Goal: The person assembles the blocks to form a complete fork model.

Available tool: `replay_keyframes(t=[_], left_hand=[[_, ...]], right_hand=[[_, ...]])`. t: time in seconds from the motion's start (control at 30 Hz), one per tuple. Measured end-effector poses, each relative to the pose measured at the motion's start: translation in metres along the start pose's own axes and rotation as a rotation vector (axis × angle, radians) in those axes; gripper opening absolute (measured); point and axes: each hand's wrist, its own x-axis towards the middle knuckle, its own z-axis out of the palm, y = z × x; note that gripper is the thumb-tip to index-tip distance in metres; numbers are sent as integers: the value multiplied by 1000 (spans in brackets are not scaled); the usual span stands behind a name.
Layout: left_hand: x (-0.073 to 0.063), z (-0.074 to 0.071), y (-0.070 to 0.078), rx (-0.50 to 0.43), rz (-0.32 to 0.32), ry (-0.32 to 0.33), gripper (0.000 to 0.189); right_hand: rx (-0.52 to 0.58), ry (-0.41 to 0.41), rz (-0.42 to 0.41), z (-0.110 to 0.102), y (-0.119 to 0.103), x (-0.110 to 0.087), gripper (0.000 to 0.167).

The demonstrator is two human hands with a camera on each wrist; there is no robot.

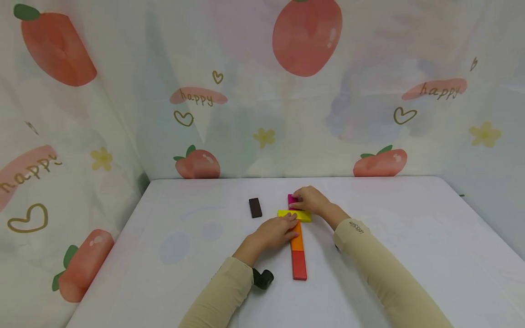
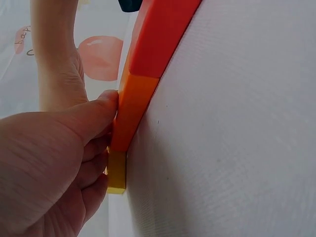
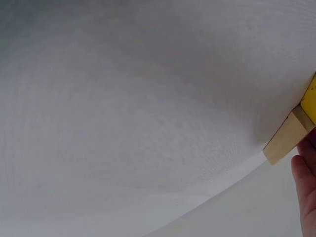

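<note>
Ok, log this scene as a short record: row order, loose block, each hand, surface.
Row, near to far: red block, orange block, yellow block, magenta block
Yellow's direction: crosswise to red and orange
Loose block: dark brown block, left of the row
Left hand: fingers on yellow, thumb against orange
Right hand: touching magenta
Surface: white table

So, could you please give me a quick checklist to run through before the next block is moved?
1. Red block meets orange block end to end: ok.
2. Yellow block set crosswise at the orange block's far end: ok.
3. Left hand touching the orange block: ok.
4. Right hand gripping the magenta block securely: cannot tell; the block is partly covered.
5. Dark brown block touching the others: not ok, it lies apart.
</note>
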Motion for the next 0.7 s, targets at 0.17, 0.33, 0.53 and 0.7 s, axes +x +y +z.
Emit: replay_keyframes(t=[0.17,0.33,0.53,0.7], left_hand=[[0,1,0,1,4,6,48],[1,2,-1,12,7,12,47],[1,2,-1,51,1,21,46],[0,2,2,62,-16,18,47]], right_hand=[[-4,9,-5,1,0,0,37],[-4,1,3,1,0,-1,38],[-1,-2,13,0,-2,-1,38],[8,-11,40,-1,-1,-1,39]])
